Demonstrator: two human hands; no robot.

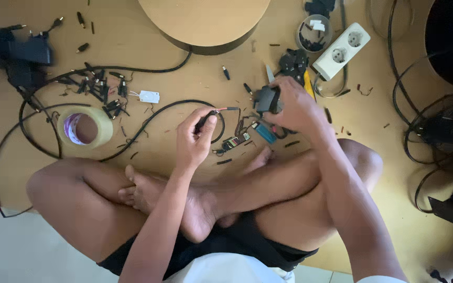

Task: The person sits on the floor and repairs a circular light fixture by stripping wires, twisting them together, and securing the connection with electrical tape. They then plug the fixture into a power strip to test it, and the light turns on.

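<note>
My left hand (195, 137) pinches the end of a black cable (132, 137), whose stripped tip with a thin red wire (230, 108) sticks out to the right. The cable loops away to the left across the brown floor. My right hand (295, 107) grips a small black block, likely a power adapter (266, 99), just right of the wire tip. Both hands hover above the floor in front of my crossed legs. A blue lighter (265, 132) and a small circuit board (235, 141) lie below the hands.
A roll of clear tape (84, 127) lies at left beside several black plugs (100, 86) and a white tag (149, 96). A round wooden base (205, 23) stands at top. A white socket strip (341, 50), a cup of parts (313, 33) and black crimping pliers (294, 65) lie upper right.
</note>
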